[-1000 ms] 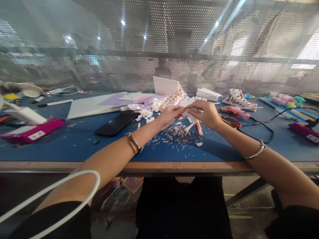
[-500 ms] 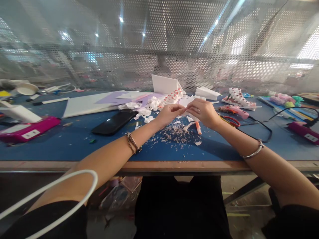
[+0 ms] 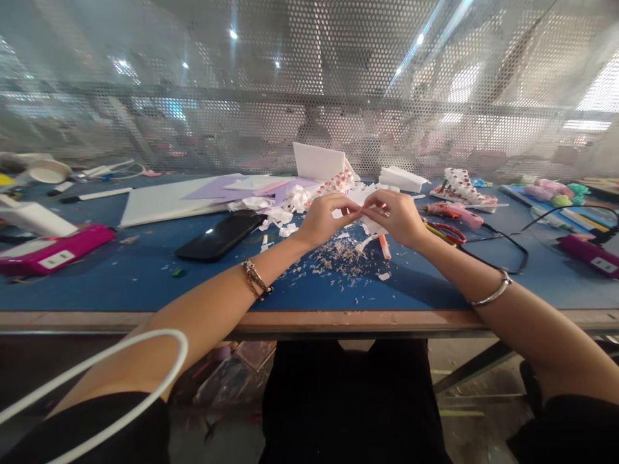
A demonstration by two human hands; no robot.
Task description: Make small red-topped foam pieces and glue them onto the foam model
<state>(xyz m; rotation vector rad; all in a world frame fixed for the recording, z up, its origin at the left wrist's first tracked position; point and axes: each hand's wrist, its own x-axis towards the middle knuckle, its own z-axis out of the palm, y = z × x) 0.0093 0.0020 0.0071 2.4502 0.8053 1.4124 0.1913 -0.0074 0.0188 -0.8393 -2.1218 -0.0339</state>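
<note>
My left hand (image 3: 327, 219) and my right hand (image 3: 395, 214) meet at the fingertips above the blue tabletop. Each has thumb and forefinger pinched together; whatever sits between them is too small to make out. Under them lies a scatter of fine paper shreds (image 3: 345, 258). An orange-and-white stick (image 3: 384, 246), perhaps a cutter or marker, rests just below my right hand. Crumpled white paper scraps (image 3: 278, 214) are heaped behind and left of my left hand, beside a strip with red hearts (image 3: 336, 183).
A black phone (image 3: 221, 237) lies left of the shreds. To the right are a pink glue gun (image 3: 467, 216) with its cord and red-handled scissors or pliers (image 3: 447, 233). Magenta power strips (image 3: 60, 248) sit at the sides. White and lilac sheets (image 3: 169, 200) lie behind, before a perforated metal screen (image 3: 309, 84).
Both hands have shifted slightly and their fingers arch more, with the fingertips still touching. The white paper seen near the fingers earlier is less covered by them now. The objects around have not moved.
</note>
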